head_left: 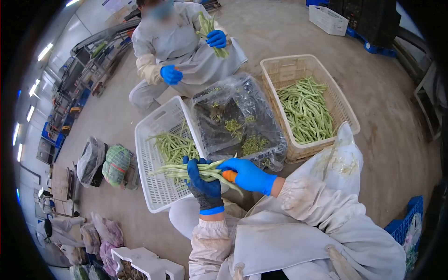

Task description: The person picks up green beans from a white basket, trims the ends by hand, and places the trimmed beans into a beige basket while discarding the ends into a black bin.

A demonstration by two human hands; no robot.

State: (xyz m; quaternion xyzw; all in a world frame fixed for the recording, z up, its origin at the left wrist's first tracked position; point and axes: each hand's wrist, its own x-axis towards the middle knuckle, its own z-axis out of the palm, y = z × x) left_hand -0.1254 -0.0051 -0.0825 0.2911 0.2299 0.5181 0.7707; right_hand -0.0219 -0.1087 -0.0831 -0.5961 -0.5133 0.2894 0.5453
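Note:
My left hand (204, 185), in a dark blue glove, is closed around a bunch of long green beans (175, 171) whose ends stick out on both sides. Against the right end of that bunch, my right hand (249, 175), in a bright blue glove, is closed on a short orange handle-like piece (229, 175); the rest of it is hidden. Under the left hand stands a white plastic crate (148, 182) with loose beans (176, 147) inside. Beyond my hands lies a container lined with clear plastic (212, 135), holding green trimmings (254, 144).
A beige crate (343, 109) of green beans (305, 109) stands at the right. Across from me a co-worker (179, 42) in blue gloves holds a bean bunch (205, 28). Wrapped bundles (116, 163) and a white foam box (156, 263) sit at left; a blue crate (403, 224) is at right.

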